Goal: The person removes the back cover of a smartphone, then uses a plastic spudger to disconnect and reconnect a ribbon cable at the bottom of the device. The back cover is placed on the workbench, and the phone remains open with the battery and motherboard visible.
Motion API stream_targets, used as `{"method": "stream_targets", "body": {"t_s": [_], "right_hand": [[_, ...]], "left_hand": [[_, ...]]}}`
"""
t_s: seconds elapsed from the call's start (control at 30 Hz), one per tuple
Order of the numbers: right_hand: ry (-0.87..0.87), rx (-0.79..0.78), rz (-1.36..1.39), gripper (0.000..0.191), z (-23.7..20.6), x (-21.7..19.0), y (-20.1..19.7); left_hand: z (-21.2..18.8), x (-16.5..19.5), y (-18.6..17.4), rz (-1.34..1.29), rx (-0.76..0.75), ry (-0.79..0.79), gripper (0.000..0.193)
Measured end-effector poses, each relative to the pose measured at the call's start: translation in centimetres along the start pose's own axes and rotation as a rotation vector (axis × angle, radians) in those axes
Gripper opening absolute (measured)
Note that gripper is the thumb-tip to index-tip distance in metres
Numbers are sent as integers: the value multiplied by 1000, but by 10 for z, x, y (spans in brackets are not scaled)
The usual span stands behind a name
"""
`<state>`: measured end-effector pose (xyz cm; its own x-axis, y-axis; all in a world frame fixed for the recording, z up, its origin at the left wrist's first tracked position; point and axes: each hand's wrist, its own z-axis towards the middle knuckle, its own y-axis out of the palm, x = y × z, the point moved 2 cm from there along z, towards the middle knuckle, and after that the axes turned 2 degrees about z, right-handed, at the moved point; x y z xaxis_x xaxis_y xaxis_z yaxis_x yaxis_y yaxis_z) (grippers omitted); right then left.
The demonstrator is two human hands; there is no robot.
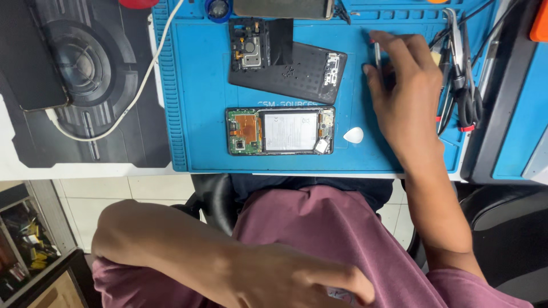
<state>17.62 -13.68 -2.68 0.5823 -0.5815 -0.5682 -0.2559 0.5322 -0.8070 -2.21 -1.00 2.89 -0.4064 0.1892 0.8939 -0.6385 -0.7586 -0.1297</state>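
Right hand (399,85), upper right of frame, pinches a thin metal tool (377,56) over the blue mat (200,85). Likely light, stiff, slippery: grip mid-shaft. Left hand (297,279) rests loosely curled, lower centre. Opened phone (279,131) lies centre; probably fragile.

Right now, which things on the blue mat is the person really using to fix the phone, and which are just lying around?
In use:
- right hand holding a thin metal tool
- opened phone
- removed black back cover
- white pick

Lying about:
- dark phone with white cable, off the mat
- scissors
- left hand, resting on the lap
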Motion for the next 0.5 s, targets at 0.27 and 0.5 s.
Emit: {"method": "stream_targets", "body": {"t_s": [0.27, 0.5], "right_hand": [[-119, 120, -170, 43, -16, -30, -11], [21, -151, 129, 25, -51, -32, -8]], "left_hand": [[4, -9, 40, -64, -47, 17, 20], [15, -12, 50, -84, -58, 45, 25]]}}
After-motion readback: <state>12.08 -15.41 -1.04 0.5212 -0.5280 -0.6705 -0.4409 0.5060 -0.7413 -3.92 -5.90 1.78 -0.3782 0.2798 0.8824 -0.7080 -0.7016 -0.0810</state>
